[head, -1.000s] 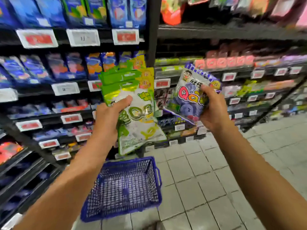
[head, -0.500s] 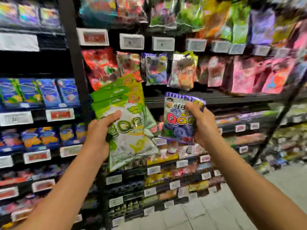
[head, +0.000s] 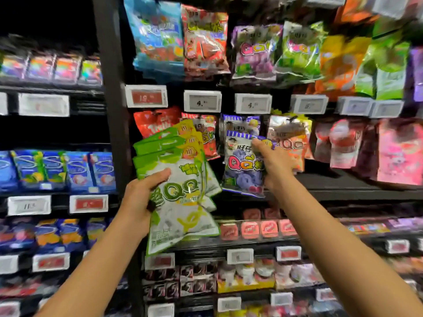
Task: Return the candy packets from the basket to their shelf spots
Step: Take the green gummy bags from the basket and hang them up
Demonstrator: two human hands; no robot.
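Right hand (head: pixel 272 163) grips purple packet (head: pixel 242 165) at matching purple row (head: pixel 240 124), 12 o'clock; not hung yet. Left hand (head: pixel 139 202) clutches green packets (head: pixel 180 197), approx. three, pending. Basket out of view.

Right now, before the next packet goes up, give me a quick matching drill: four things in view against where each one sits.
Things:
1. green-and-white packets
2. purple packet
3. red Trolli packet
4. pink tins

Places:
A. hanging on the shelf behind the tops of the green packets
B. fanned in the left hand
C. in a row on the shelf below the hands
D. gripped by the right hand, held up to a hanging purple packet

Pairs: 1-B, 2-D, 3-A, 4-C
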